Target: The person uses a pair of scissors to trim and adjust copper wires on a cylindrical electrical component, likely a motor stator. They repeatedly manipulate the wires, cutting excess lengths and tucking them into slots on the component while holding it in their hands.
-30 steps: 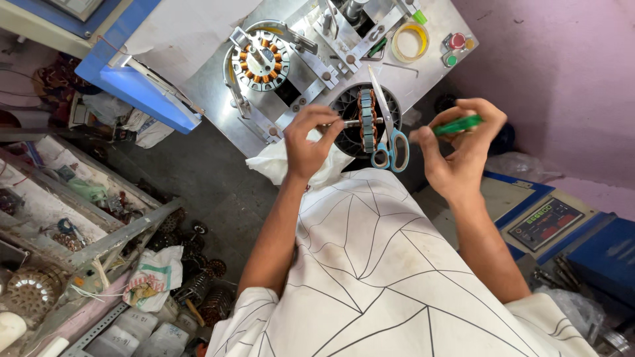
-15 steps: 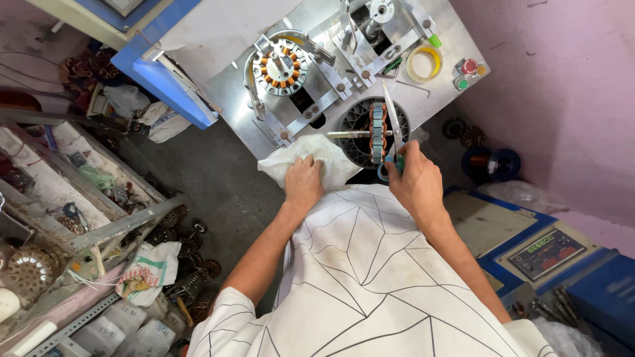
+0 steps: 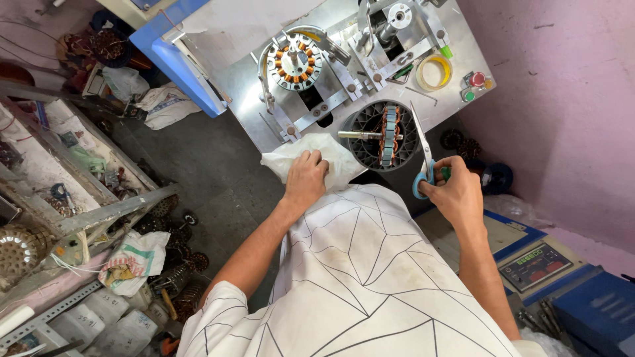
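**Scissors in the right hand, blades aimed at a wound motor core**

Seen from above. A person in a white shirt with thin dark lines stands at a metal winding bench. Nearest the viewer, the right hand is closed around the blue handles of a pair of scissors, with a small green item also tucked in the fingers. The blades run up and slightly left, away from the body, their long axis almost parallel to the copper-wound core just left of them. That core sits upright in a round black ribbed holder, on a horizontal steel shaft. The right hand is the nearer one to it.

The left hand lies flat, fingers loosely curled, pressing on a crumpled white cloth at the bench's front edge, left of the holder.

Farther back, a second round stator with orange windings sits on the bench plate. A ring of yellow tape lies at the right, with small red and green buttons beside it.

At the lower right a blue box carries a grey rectangular control panel. At the lower left a white printed sack lies among metal parts.
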